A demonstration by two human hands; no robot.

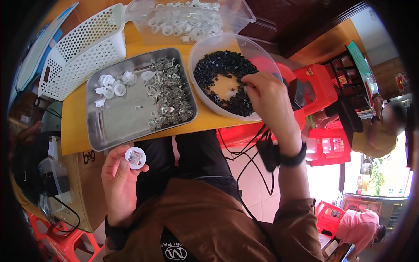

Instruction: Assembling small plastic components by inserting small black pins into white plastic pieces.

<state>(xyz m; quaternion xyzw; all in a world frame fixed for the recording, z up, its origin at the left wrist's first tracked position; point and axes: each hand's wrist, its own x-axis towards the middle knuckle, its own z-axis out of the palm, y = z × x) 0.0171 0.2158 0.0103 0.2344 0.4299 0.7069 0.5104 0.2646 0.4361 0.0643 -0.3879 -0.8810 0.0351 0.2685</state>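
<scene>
Low over my lap at the left, my left hand (118, 185) grips a round white plastic part (135, 157) between thumb and fingers. Its face has a clear or metallic piece set into the middle. My right hand (269, 98) reaches over the right side of a round clear tub (201, 89), thumb and forefinger pinched together. What they pinch, if anything, is too small to make out. Small black cross-shaped pieces (222, 61) form a ring in the tub. Beside it, a metal tray (124, 124) holds several white plastic parts (112, 86) and a heap of small metallic and clear pieces (170, 98).
Behind the tray stands a white perforated basket (85, 50). A clear bin (142, 28) of white rings sits at the table's far side. Red stools (321, 83) and black cables (248, 153) lie to the right. Two other people are farther right. A cardboard box (89, 187) is at left.
</scene>
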